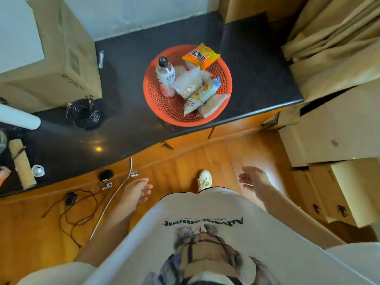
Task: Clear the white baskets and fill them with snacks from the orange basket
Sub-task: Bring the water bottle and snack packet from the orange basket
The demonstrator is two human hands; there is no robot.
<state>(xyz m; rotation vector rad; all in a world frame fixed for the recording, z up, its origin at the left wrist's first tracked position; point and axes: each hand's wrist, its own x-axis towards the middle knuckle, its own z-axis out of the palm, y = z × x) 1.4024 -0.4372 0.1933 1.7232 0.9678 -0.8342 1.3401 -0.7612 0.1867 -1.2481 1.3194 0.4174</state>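
One orange basket [164, 103] sits on the dark countertop [257, 75], close to its front edge. Inside it I count one clear bottle [165, 76] with a black cap, standing on the left side, and five snack packets: an orange-and-yellow bag [201, 55] propped on the far rim, a clear plastic bag [188, 80] in the middle, a white-and-blue packet [202, 95] lying across the front, a pale packet [214, 104] beside it against the near rim, and another pale one partly hidden under the orange bag. No white basket shows from here.

Two hands hang low in front of the person's white printed shirt [205, 223], both over the wooden floor [185, 161]. The left hand [136, 191] is loose, fingers slack and half curled, holding nothing. The right hand [254, 178] is blurred but spread, fingers apart, and it is empty too. The basket lies well ahead of both hands, up on the counter and between them in line; neither hand touches it or the counter. One pale shoe [204, 179] shows between the hands. To the left, a coil of black cable [84, 114] rests on the counter, and a white cable [115, 194] trails across the floor.
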